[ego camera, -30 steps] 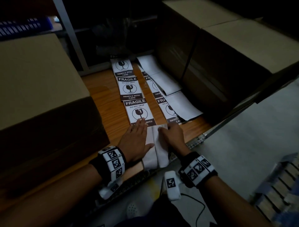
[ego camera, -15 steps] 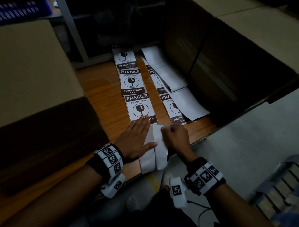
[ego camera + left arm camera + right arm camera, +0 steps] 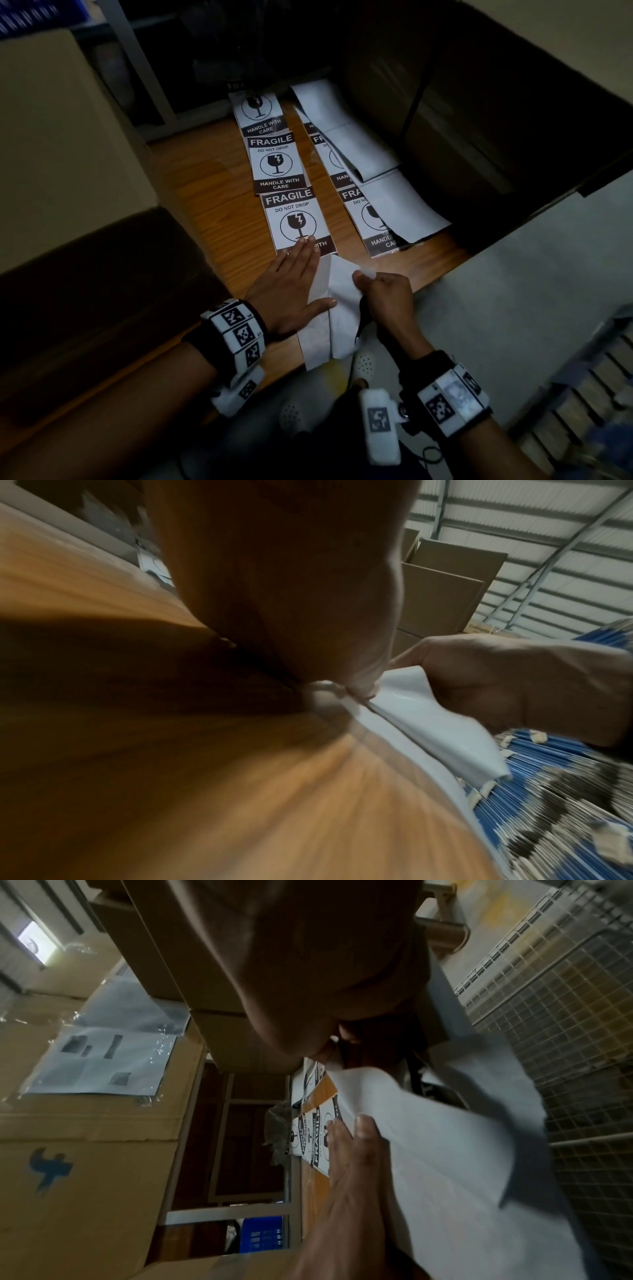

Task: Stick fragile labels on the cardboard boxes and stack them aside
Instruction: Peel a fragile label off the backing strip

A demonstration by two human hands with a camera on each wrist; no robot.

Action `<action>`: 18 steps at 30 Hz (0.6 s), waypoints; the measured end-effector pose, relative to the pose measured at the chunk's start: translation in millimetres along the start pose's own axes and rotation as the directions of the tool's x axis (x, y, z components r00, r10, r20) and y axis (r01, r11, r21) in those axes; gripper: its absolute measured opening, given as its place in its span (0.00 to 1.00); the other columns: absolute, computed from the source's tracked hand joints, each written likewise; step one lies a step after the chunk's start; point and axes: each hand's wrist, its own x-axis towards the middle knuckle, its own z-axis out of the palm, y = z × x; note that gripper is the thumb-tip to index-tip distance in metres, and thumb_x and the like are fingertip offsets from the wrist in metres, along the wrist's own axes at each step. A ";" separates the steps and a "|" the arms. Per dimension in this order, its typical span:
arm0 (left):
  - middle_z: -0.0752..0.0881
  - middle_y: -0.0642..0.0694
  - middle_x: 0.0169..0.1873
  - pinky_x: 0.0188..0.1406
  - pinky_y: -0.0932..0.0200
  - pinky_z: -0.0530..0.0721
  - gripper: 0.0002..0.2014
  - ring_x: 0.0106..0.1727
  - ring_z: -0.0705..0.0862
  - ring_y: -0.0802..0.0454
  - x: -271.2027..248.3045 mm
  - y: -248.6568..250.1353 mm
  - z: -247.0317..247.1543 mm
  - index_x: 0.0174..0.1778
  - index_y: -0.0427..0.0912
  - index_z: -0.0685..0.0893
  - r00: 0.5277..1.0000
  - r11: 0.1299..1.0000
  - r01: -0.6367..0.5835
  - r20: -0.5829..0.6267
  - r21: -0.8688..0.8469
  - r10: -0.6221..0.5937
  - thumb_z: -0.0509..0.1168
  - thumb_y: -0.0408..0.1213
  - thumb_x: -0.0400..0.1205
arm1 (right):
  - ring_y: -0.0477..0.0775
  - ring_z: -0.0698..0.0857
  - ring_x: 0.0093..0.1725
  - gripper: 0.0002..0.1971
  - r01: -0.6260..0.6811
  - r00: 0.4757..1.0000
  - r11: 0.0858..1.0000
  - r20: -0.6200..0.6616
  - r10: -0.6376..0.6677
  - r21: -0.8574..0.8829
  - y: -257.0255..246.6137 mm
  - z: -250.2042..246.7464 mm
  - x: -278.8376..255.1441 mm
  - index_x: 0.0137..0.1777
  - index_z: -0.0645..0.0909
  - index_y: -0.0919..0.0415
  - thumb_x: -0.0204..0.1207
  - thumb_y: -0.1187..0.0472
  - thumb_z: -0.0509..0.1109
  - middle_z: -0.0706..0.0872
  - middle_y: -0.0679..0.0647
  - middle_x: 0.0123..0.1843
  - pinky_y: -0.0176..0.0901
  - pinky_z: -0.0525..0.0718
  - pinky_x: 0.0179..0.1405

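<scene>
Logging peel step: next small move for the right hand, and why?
Probably keep pulling the pinched corner back toward the body. The right hand pinches a lifted white sheet while the left hand lies flat on the label strip, anchoring it.

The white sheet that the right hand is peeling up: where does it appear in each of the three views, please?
Head: the white sheet is at lower centre, between both hands, hanging over the table edge.
Left wrist: centre-right, curling up under the right hand.
Right wrist: lower right, filling much of that side, pinched at its top.
Shared landmark: the left hand, pressed flat beside the sheet; its fingers show in the right wrist view.
</scene>
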 end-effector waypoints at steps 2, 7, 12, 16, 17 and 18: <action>0.30 0.43 0.84 0.85 0.45 0.40 0.48 0.83 0.28 0.50 0.8 -1.3 1.0 0.84 0.39 0.33 1.000 1.000 -0.010 0.000 -0.001 0.010 0.30 0.74 0.78 | 0.57 0.83 0.29 0.14 -0.010 1.000 0.998 -0.017 0.011 0.061 1.5 0.6 -6.3 0.31 0.83 0.64 0.78 0.61 0.72 0.85 0.59 0.29 0.43 0.80 0.28; 0.29 0.43 0.83 0.84 0.46 0.35 0.48 0.83 0.27 0.49 1.4 -1.7 -1.2 0.84 0.40 0.32 0.999 0.999 -0.029 0.020 0.016 0.028 0.31 0.73 0.79 | 0.60 0.88 0.35 0.06 -0.059 0.994 0.982 0.099 0.042 0.181 -2.7 -6.6 -19.2 0.44 0.87 0.64 0.78 0.61 0.73 0.90 0.63 0.39 0.49 0.86 0.32; 0.29 0.41 0.83 0.83 0.46 0.35 0.48 0.83 0.27 0.48 1.4 -0.7 -3.5 0.84 0.39 0.31 0.999 0.999 -0.028 0.034 0.038 0.026 0.31 0.73 0.78 | 0.63 0.92 0.46 0.17 -0.116 0.935 0.978 0.350 0.048 0.174 -17.6 -43.5 -20.2 0.57 0.86 0.64 0.69 0.64 0.81 0.92 0.62 0.49 0.51 0.90 0.43; 0.32 0.40 0.84 0.85 0.43 0.40 0.47 0.84 0.30 0.46 -2.4 7.1 -10.3 0.84 0.38 0.33 0.999 0.999 0.019 0.028 0.033 -0.020 0.36 0.71 0.81 | 0.66 0.92 0.45 0.21 -0.044 0.970 0.995 0.241 0.022 0.085 -24.2 -51.0 -13.0 0.61 0.83 0.64 0.69 0.61 0.82 0.91 0.65 0.46 0.55 0.91 0.48; 0.33 0.40 0.84 0.85 0.43 0.41 0.46 0.85 0.31 0.45 -4.4 11.5 -11.1 0.84 0.37 0.34 0.998 0.998 0.058 0.010 0.022 -0.058 0.37 0.70 0.82 | 0.64 0.92 0.42 0.20 -0.019 0.972 0.999 0.235 0.009 0.040 -25.9 -45.2 -11.5 0.60 0.83 0.65 0.71 0.59 0.81 0.91 0.65 0.46 0.58 0.91 0.47; 0.34 0.39 0.84 0.85 0.42 0.42 0.46 0.85 0.33 0.44 -6.6 16.4 -11.3 0.85 0.37 0.35 0.994 0.994 0.109 -0.013 0.015 -0.109 0.37 0.70 0.82 | 0.63 0.91 0.42 0.20 0.018 0.971 1.000 0.238 -0.012 -0.023 -27.0 -37.8 -9.9 0.60 0.83 0.65 0.71 0.56 0.80 0.90 0.64 0.46 0.61 0.91 0.47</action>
